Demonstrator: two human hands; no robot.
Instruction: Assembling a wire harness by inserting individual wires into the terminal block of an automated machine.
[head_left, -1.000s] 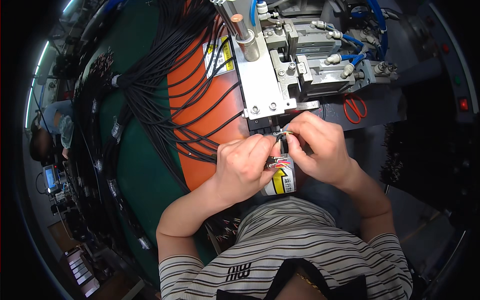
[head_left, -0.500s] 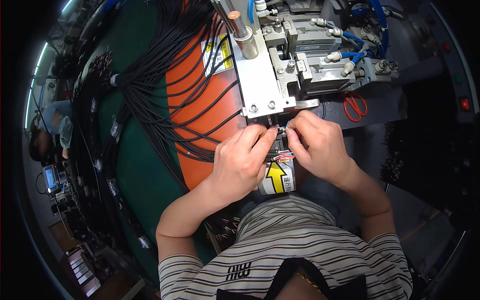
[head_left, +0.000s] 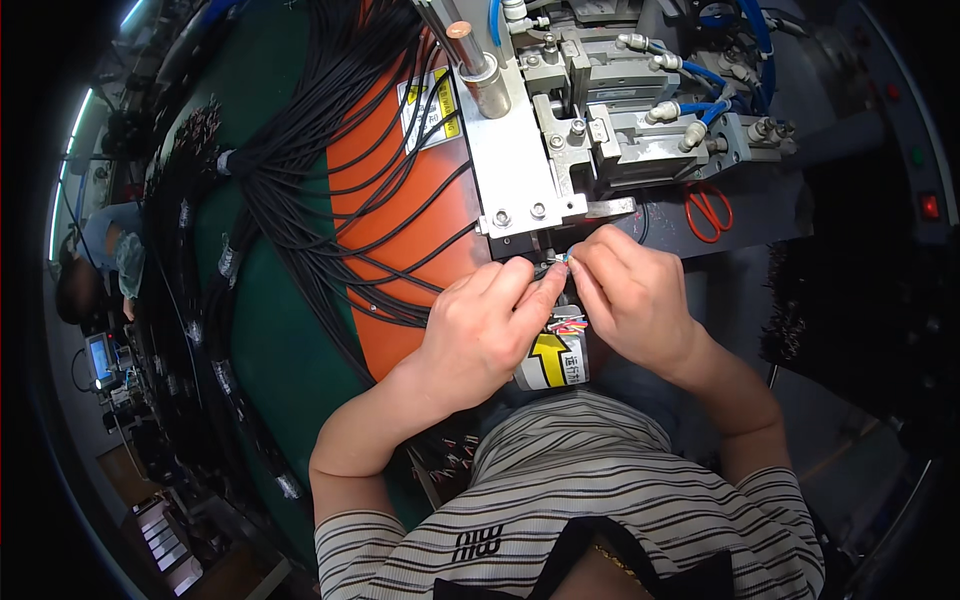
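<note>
At the front edge of the machine, my two hands meet fingertip to fingertip. My left hand is closed in a pinch on the end of a black cable, mostly covered by the fingers. My right hand also pinches, thumb against forefinger, on thin wires with white and blue showing between the fingertips. Just below, the bared ends of several coloured wires, red, yellow and white among them, stick out over a white label with a yellow arrow. How the wires lie inside my fingers is hidden.
A metal machine with pneumatic cylinders and blue hoses stands ahead. Red-handled scissors lie to its right. Many black cables fan across the orange board and green table. Another person is at far left.
Both hands stay close together at the machine's edge, with small finger shifts. The left fingertips have moved slightly right and down, and the right fingers have closed in nearer to them.
</note>
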